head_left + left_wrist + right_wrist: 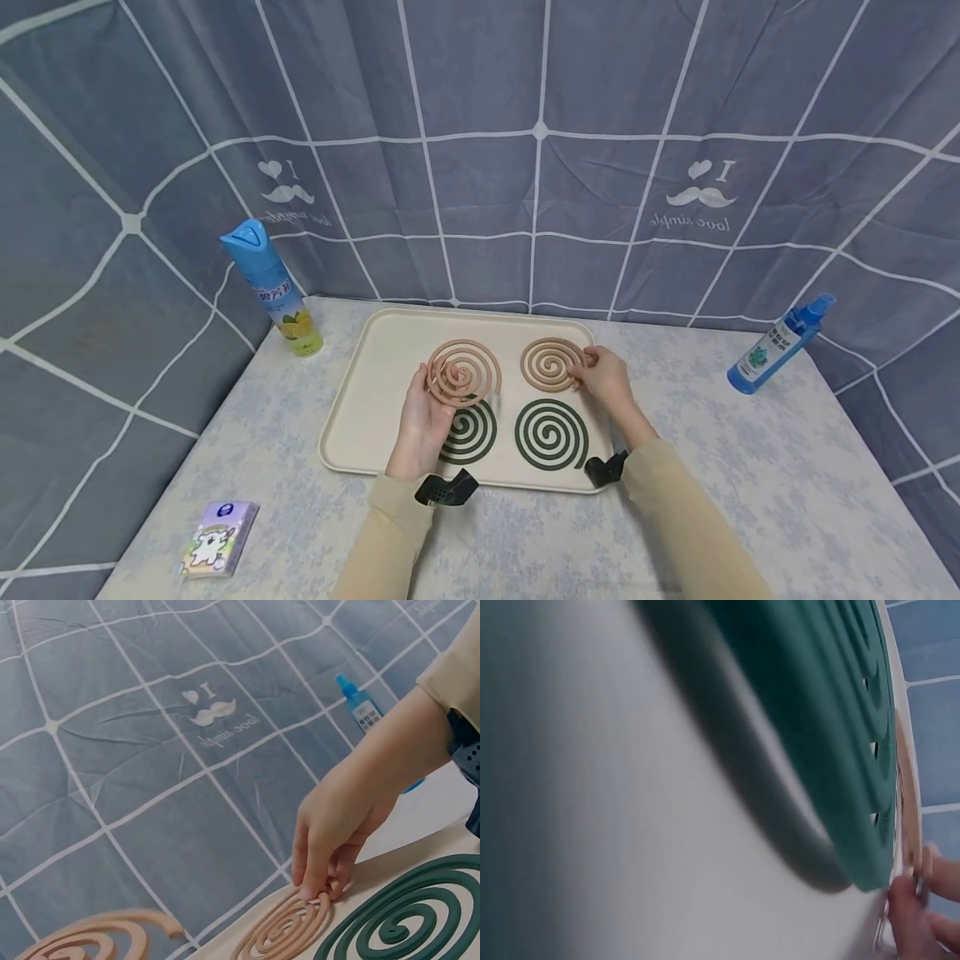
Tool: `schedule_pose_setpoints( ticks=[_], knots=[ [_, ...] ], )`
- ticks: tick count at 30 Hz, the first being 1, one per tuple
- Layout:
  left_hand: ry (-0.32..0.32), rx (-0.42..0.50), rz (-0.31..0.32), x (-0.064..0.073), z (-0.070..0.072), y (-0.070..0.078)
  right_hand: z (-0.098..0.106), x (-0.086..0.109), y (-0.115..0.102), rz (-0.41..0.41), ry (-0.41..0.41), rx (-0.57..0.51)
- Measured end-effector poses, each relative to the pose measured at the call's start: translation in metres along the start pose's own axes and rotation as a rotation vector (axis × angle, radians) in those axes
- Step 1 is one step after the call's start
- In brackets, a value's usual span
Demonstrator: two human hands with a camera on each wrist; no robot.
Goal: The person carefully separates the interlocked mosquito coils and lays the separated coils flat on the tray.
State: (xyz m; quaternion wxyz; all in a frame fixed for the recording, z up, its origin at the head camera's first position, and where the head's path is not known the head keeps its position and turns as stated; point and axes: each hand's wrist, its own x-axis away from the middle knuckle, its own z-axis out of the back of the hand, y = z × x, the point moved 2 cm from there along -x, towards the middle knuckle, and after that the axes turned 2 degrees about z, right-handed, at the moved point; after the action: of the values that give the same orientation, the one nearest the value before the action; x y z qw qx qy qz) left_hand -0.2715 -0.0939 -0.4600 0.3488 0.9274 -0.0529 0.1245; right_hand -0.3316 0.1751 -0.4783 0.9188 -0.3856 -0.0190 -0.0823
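Observation:
My left hand point(424, 421) holds a tan mosquito coil point(461, 377) above the tray, thumb at its left edge and the other fingers partly hidden behind it. With thumb and fingertips my right hand point(609, 382) pinches the right edge of a second tan coil point(551, 364), at the tray's back right; the left wrist view shows this grip on the coil point(281, 930) from the side. Two dark green coils lie toward the front of the cream tray point(386, 375): one green coil point(551, 434) at right, the other green coil point(468, 437) partly behind my left hand.
A blue and yellow spray can point(277, 292) stands at the back left. Over on the right is a blue spray bottle point(780, 346). A purple tissue pack point(220, 540) lies at the front left. Grey checked cloth point(487, 192) hangs behind the table.

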Motion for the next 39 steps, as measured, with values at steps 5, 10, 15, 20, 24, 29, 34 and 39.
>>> schedule_pose_setpoints(
  ticks=[5,10,15,20,24,29,34,39],
  knots=[
    [0.005,0.022,0.006,0.0,0.0,0.003,0.002,0.005,-0.006,0.109,0.017,0.084],
    [0.02,0.07,0.01,-0.001,-0.001,0.004,0.0,0.008,-0.01,0.222,0.019,0.14],
    [0.009,0.056,-0.002,-0.002,-0.001,0.004,-0.002,0.005,-0.007,0.23,-0.018,0.147],
    [0.065,-0.077,-0.032,-0.005,0.0,0.007,-0.002,0.006,-0.007,0.214,-0.034,0.154],
    [0.097,-0.194,-0.044,-0.013,0.003,0.013,0.0,0.005,-0.008,0.203,-0.034,0.158],
    [0.178,-0.39,-0.033,-0.031,0.007,0.022,-0.001,0.004,-0.009,0.197,-0.043,0.169],
    [0.243,-0.527,0.03,-0.049,0.009,0.026,-0.004,0.005,-0.01,0.204,-0.049,0.155],
    [0.235,-0.685,0.023,-0.06,0.011,0.025,-0.006,0.006,-0.008,0.196,-0.043,0.135]
  ],
)
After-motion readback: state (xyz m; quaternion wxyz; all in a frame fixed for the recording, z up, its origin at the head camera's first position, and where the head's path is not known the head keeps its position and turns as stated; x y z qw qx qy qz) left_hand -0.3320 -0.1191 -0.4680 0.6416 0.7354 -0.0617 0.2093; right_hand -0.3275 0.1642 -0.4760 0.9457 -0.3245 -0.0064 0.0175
